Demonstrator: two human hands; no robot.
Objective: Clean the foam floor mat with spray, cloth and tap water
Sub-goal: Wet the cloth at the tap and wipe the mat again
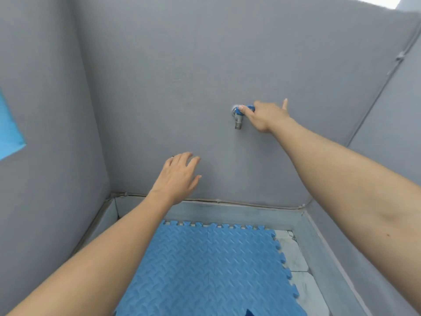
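Observation:
A blue foam floor mat with a ribbed pattern and puzzle edges lies on the floor against the grey wall. A metal tap with a blue handle sticks out of that wall above the mat's right part. My right hand pinches the blue handle between thumb and fingers, with the little finger pointing up. No water comes from the spout. My left hand hovers in front of the wall with relaxed, spread fingers and holds nothing. No spray bottle or cloth is in view.
Grey walls close the corner on the left, front and right. A grey skirting runs along the wall's foot. Pale marbled floor tiles show to the right of the mat. A light-blue patch sits on the left wall.

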